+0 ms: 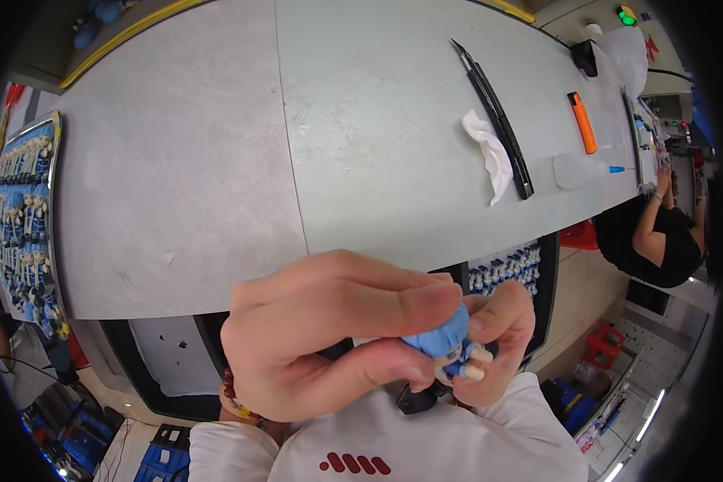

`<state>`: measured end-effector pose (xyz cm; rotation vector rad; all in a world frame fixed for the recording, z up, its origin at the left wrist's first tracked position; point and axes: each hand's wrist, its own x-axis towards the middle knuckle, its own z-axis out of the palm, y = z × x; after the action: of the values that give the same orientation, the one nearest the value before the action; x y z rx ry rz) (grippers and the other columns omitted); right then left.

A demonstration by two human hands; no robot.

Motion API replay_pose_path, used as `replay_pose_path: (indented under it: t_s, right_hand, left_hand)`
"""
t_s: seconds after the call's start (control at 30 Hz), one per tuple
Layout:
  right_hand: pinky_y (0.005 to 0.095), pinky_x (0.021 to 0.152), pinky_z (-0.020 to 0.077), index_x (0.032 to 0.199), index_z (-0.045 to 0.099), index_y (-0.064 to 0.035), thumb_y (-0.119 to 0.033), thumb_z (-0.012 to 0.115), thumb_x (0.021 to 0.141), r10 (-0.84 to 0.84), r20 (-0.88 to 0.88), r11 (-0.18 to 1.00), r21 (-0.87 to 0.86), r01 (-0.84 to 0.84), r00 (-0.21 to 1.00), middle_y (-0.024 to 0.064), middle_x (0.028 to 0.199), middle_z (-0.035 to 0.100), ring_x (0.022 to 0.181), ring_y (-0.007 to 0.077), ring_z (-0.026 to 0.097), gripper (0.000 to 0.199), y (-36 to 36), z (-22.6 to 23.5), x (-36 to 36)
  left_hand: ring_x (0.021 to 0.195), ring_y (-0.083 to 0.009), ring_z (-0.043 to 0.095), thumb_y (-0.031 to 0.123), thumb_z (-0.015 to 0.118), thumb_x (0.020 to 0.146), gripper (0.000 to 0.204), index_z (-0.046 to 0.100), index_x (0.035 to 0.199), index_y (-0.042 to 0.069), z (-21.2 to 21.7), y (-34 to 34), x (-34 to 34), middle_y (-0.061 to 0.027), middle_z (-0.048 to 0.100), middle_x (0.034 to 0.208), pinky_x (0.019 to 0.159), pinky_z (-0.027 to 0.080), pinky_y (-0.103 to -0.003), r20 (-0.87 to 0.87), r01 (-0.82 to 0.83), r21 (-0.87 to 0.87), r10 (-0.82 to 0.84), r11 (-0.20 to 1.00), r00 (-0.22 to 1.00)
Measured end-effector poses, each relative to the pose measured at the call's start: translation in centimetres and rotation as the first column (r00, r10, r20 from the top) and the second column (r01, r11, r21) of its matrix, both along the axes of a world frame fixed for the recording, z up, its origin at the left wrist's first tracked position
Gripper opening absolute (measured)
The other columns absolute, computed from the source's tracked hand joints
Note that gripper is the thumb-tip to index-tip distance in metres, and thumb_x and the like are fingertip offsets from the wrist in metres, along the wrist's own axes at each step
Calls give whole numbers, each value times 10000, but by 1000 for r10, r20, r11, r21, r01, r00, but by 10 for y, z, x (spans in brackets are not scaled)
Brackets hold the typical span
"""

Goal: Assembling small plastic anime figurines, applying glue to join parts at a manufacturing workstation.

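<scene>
Close in front of my chest, both hands hold a small figurine (439,341) with blue hair and blue-and-white clothes. My left hand (309,325) is closed on its hair, thumb and fingers pinching the head. On the other side, the thumb and fingers of my right hand (502,337) grip the body. The figurine lies tilted, its pale limb ends pointing to the right. Its face is mostly hidden by my fingers.
On the table (177,161) lie a slim black pointed tool (494,120), crumpled white tissue (490,157), an orange stick-shaped item (582,123) and a clear needle-tipped bottle (580,171). A tray of blue-haired figurines (28,209) stands left; another tray of small parts (506,269) sits below the table edge. A co-worker (651,241) is at right.
</scene>
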<state>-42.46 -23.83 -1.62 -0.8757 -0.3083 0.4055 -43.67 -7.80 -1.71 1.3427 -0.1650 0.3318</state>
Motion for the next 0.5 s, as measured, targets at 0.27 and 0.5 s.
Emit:
replay_pose_path:
  t_s: [0.27,0.5]
  right_hand:
    - [307,596,478,954,445,70,25,608,760,24,-33,999,-34,-25,999,253,822,589,718,220,598,257,-5,4,-1]
    - [325,593,498,1009,412,44,32,582,770,53,-102,998,32,-50,993,265,892,557,729,242,606,294,-4,2,-4]
  left_hand:
    - [683,-261,638,228,702,730,310,595,834,-44,1,0,0,-175,593,732,607,537,-298,3,-3,13,3,1000,1000]
    - [678,-256,637,185,688,745,284,588,851,-59,0,3,1,-193,586,749,598,534,-289,61,26,66,-30,997,998]
